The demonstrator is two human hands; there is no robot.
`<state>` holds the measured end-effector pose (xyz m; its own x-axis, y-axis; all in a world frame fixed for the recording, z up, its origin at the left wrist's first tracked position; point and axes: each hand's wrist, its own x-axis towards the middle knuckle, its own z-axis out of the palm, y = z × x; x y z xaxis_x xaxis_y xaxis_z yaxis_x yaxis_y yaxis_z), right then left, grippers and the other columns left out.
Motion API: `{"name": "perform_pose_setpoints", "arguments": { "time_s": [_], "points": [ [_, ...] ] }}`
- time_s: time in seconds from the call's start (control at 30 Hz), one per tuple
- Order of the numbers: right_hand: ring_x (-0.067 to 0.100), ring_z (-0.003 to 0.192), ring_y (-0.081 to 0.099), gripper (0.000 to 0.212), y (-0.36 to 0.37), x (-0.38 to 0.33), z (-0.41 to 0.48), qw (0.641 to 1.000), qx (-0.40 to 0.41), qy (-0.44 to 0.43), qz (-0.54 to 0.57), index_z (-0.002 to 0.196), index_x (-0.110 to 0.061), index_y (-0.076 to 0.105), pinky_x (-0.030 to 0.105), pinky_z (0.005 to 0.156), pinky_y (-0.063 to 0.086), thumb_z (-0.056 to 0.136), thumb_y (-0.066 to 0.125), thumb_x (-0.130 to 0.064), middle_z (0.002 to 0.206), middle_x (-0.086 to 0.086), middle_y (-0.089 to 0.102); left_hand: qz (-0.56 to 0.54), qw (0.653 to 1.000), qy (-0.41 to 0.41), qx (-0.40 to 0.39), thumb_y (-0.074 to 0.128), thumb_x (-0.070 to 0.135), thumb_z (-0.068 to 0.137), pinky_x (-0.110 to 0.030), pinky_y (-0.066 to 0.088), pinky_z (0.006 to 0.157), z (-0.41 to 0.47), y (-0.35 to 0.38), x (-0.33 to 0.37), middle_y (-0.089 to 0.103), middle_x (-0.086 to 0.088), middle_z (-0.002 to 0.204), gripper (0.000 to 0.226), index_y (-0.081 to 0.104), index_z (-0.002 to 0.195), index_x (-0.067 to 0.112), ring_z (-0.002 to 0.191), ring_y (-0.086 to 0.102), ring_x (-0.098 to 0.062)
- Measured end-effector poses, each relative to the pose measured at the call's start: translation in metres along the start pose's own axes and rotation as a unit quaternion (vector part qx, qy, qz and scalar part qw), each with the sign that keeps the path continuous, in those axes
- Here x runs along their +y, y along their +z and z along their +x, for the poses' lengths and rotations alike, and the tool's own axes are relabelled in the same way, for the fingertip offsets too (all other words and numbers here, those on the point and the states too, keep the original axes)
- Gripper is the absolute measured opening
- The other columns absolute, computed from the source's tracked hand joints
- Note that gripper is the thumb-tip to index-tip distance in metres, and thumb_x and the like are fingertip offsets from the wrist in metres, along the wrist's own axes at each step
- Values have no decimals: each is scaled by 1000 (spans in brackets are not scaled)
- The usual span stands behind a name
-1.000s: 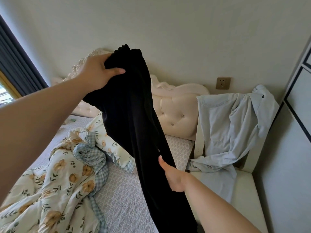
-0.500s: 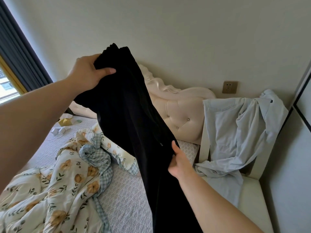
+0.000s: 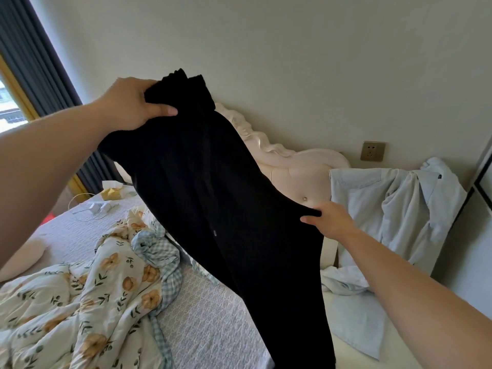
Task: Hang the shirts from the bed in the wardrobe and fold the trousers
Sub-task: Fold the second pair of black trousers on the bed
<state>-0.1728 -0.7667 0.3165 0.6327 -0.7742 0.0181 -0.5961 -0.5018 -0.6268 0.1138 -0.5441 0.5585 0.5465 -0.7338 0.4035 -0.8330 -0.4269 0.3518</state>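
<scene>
One pair of black trousers, one pale blue shirt and two bare hands are in view, above one bed.

At far left a dark curtain [image 3: 34, 62] hangs beside a window. Below it a floral quilt [image 3: 80, 302] lies crumpled on the bed [image 3: 213, 315], with a yellow tissue box [image 3: 113, 191] further back.

The left hand [image 3: 133, 102] is raised, its fingers curled round the bunched top end of the trousers [image 3: 213, 195] and its thumb pressed across the front. The trousers hang in the air over the bed. Their long axis runs diagonally, from the top end at upper left down to lower right, where the legs pass out of the bottom of the view.

The right hand [image 3: 330, 219] is lower and to the right, gripping the right edge of the cloth partway down. The trousers stretch between the two hands.

Behind them is a cream padded headboard [image 3: 300, 177], with one wall socket [image 3: 372, 151] above. To the right the shirt [image 3: 386, 209] hangs draped beside the headboard, well apart from the trousers, its lower part lying on a white surface.
</scene>
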Motion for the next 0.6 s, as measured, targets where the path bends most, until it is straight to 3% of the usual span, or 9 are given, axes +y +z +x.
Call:
{"name": "perform_pose_setpoints", "arguments": {
  "time_s": [0.03, 0.1, 0.17, 0.23, 0.37, 0.47, 0.53, 0.6],
  "points": [
    [17, 78, 58, 25, 0, -2, 2, 996, 19, -14, -81, 75, -16, 65, 24, 61, 39, 85, 65, -39, 79, -1, 56, 4, 1000, 6, -9, 69, 47, 80, -30, 37, 85, 0, -2, 4, 60, -10, 122, 63, 52, 134, 20, 105, 53, -25],
    [20, 90, 52, 24, 2, -6, 5, 991, 22, -35, -130, 75, -12, 64, 26, 71, 40, 84, 66, -35, 91, 1, 47, 16, 999, 18, -28, 69, 49, 78, -30, 37, 86, -1, -3, 13, 60, -9, 123, 64, 52, 134, 21, 108, 54, -27],
    [19, 84, 53, 15, 6, -12, 5, 999, -2, -22, -41, 83, -7, 62, 23, 64, 38, 83, 66, -22, 90, 3, 52, 27, 998, 26, -42, 69, 51, 77, -31, 39, 86, -2, -6, 21, 61, -8, 122, 65, 53, 133, 23, 110, 54, -29],
    [16, 71, 52, 8, 13, -19, 0, 999, -8, -5, 48, 82, -7, 58, 24, 59, 38, 83, 60, -14, 76, 3, 55, 52, 997, 27, -45, 69, 55, 76, -32, 41, 86, -4, -15, 25, 61, -8, 120, 67, 53, 132, 23, 109, 54, -29],
    [10, 59, 48, 19, 17, -43, -6, 991, -16, -41, 123, 73, -16, 44, 17, 52, 38, 85, 54, -5, 67, -1, 51, 134, 990, 24, -35, 66, 61, 72, -36, 43, 82, -10, -50, 21, 63, -9, 112, 70, 55, 129, 22, 98, 54, -27],
    [10, 76, 64, 20, 18, -73, -9, 965, -67, -78, 242, 91, -24, 56, 13, 59, 46, 89, 56, -4, 88, -1, 65, 258, 963, 29, 71, 64, 65, 72, -35, 37, 67, -15, -80, 17, 63, -13, 101, 72, 55, 129, 22, 96, 57, -36],
    [0, 72, 65, 21, 24, -102, -8, 954, -64, -106, 272, 88, -27, 61, 10, 58, 45, 92, 55, -8, 79, -12, 67, 351, 915, 50, 192, 64, 58, 79, -34, 30, 59, -17, -90, 18, 57, -13, 81, 57, 59, 120, 18, 85, 58, -40],
    [-7, 62, 61, 23, 37, -133, -7, 952, -51, -121, 277, 80, -30, 62, 6, 54, 42, 93, 54, -13, 66, -18, 65, 360, 895, 76, 252, 61, 37, 89, -35, 26, 60, -21, -83, 19, 59, -14, 84, 37, 58, 119, 14, 81, 58, -39]
  ]
}}
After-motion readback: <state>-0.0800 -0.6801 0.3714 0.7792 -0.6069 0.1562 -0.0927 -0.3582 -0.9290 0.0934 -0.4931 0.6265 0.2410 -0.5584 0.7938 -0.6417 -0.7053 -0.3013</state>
